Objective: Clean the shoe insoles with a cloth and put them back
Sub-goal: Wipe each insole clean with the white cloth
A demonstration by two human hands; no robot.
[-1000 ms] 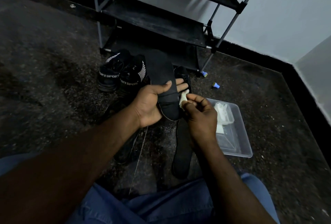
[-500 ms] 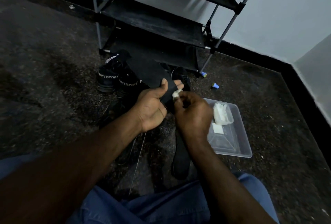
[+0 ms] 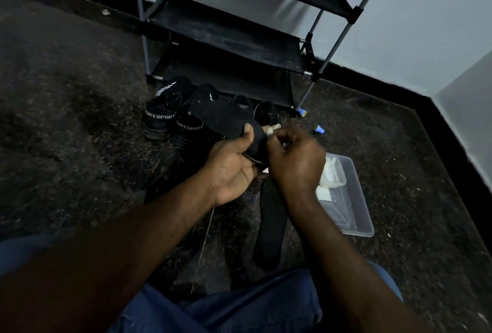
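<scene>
Your left hand (image 3: 234, 170) has thumb and fingers clamped on the black insole (image 3: 226, 119), and your right hand (image 3: 295, 162) has its fingers curled tight round a small white cloth (image 3: 273, 129) at that insole's edge (only a scrap of it shows). The second insole (image 3: 271, 223) lies flat on the floor (image 3: 80, 146) just below your hands. The shoes (image 3: 170, 117) stand beyond in front of the rack (image 3: 239, 39), and a clear tray (image 3: 354, 207) sits to the right.

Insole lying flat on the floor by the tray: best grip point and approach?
Pinch the floor insole at its near end, coming from the near side. It lies flat, lengthwise toward the person. Its far end is hidden behind the right hand, and the tray flanks its right edge.
</scene>
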